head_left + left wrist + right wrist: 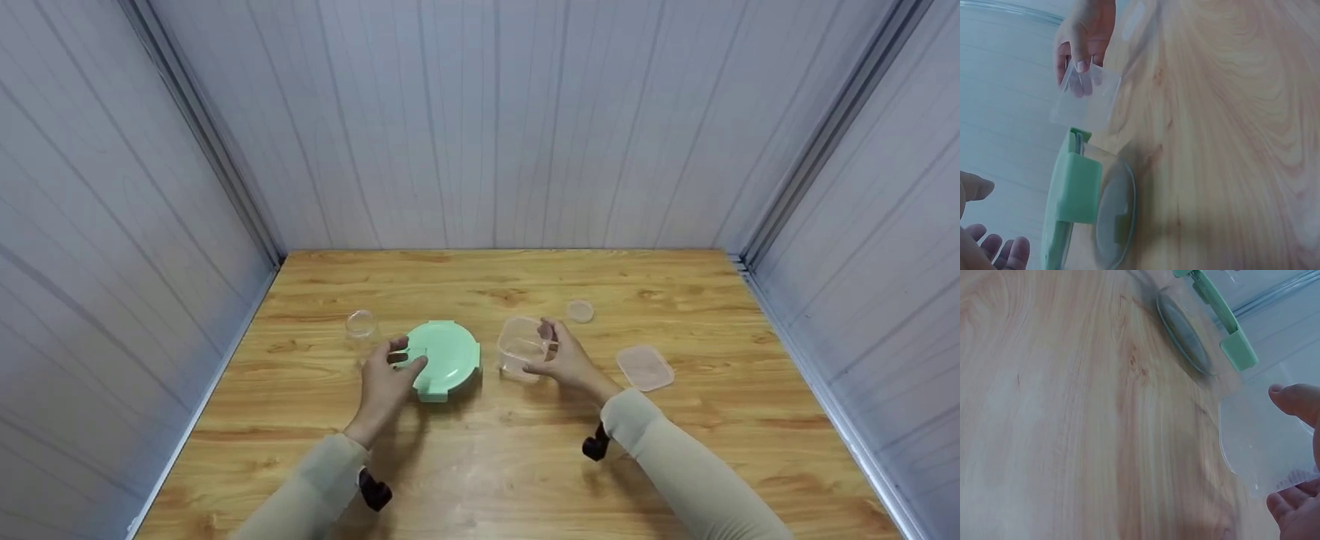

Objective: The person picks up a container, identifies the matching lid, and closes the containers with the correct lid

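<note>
Lid (454, 352): left side partly behind left hand (386, 386); cut by left wrist view's lower edge. Box (517, 346): right side partly behind right hand (574, 367). Jar (361, 324): base too faint to tell. Sleeves (697, 465): cropped by head view's bottom edge.

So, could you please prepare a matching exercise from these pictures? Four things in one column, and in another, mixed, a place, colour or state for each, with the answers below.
Things
1. Jar
2. Box
3. Tub
4. Square lid

Places, colours, states (head view)
A. held by the right hand
B. furthest right of the four
C. green on top
D. furthest left of the four

Pairs: 1-D, 2-C, 3-A, 4-B
</note>
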Tool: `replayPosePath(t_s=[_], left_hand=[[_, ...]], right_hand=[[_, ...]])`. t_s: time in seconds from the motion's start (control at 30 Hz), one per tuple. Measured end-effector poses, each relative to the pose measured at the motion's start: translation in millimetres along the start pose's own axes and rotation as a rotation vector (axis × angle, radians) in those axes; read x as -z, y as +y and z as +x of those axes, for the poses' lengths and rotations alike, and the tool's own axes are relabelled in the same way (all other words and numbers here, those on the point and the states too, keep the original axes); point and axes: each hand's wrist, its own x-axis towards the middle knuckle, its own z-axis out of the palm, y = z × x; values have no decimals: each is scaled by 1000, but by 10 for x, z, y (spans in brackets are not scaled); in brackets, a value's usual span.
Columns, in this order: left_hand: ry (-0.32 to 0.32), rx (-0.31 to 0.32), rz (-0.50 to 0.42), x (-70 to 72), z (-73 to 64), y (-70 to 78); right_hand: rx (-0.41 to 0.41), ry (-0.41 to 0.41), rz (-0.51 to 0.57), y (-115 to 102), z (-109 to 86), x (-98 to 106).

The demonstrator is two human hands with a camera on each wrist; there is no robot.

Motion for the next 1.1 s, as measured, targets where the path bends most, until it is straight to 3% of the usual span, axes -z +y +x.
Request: replayPosePath(t_s=[0.27, 0.5, 0.73, 0.9, 1.1], left_hand=[[-97, -47, -42, -129, 6, 155], [-196, -85, -73, -269, 21, 225], [-350, -82, -82, -376, 25, 265], [-414, -89, -69, -490, 29, 282], [-487, -77, -57, -619, 2, 279]], right_hand=[[-29, -11, 7, -108, -88, 60], [23, -24, -2, -174, -150, 105], [76, -49, -2, -238, -244, 167], [143, -41, -11, -259, -294, 197], [144, -74, -9, -263, -369, 236]])
